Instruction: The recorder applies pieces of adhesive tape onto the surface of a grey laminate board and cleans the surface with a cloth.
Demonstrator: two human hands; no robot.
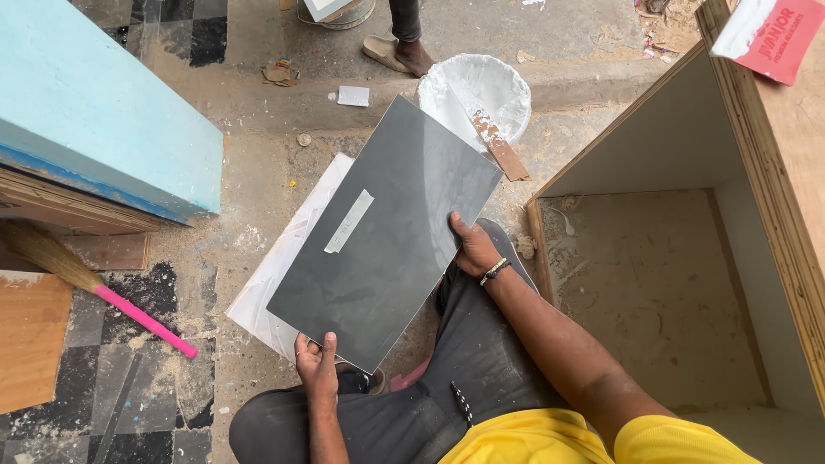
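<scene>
Floor: dusty concrete [258, 185], strewn with debris.
Panel: dark grey sheet [387, 232], pale tape strip [349, 221] affixed.
Left hand [316, 365]: fingers clamped on the near edge.
Right hand [474, 249]: fingers clamped on the right edge.
Package: red, flat [769, 34], placed atop the plywood cabinet [773, 172].

The floor [258, 137] is bare dusty concrete, with black-and-white checked tiles [129, 404] at the lower left and again at the top left. On it a white bucket [475, 90] stands near the top middle, a stained wooden stick [498, 148] leaning out over its rim. A white sheet [279, 266] lies flat near the centre. A broom [94, 288] with a pink handle lies across the tiles at left. An open plywood box [670, 283] rests at right, dust inside it. Small scraps [353, 95] and wood chips lie scattered near the top.
</scene>
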